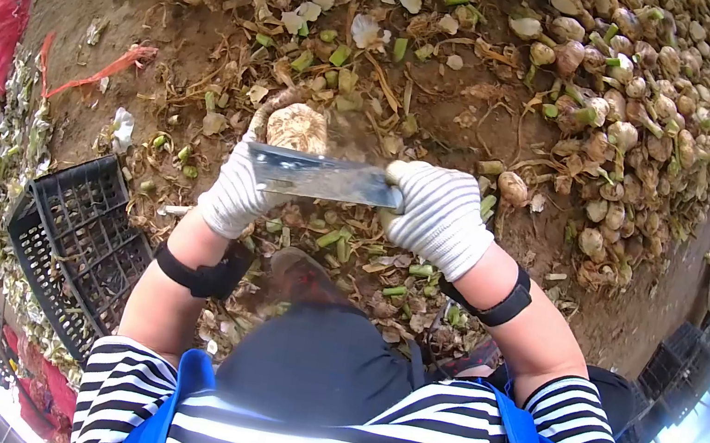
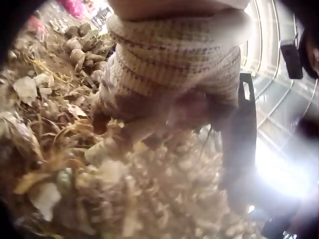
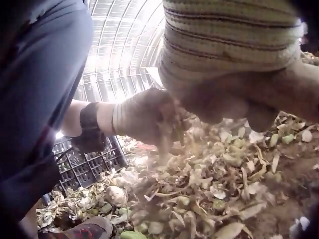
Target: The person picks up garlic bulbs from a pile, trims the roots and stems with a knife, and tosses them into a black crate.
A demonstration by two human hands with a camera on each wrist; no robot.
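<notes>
My gloved left hand (image 1: 238,188) grips a pale garlic bulb (image 1: 297,127) with a stalk beside it; the blade hides part of the fingers. Across the front of that hand lies a wide metal blade (image 1: 324,179), its far end close to the glove. Gloved fingers of my right hand (image 1: 440,217) are curled round the blade's right end. In the left wrist view, the left hand (image 2: 169,74) is curled above the litter, its grip blurred. The right wrist view has the right hand (image 3: 229,55) close up, with the left hand (image 3: 144,117) beyond it.
Garlic bulbs (image 1: 664,114) are heaped at the right. A black plastic crate (image 1: 82,223) stands at the left, near red netting (image 1: 8,23). Cut stalks and dry skins (image 1: 343,238) litter the soil between the feet, where a shoe (image 1: 304,274) shows.
</notes>
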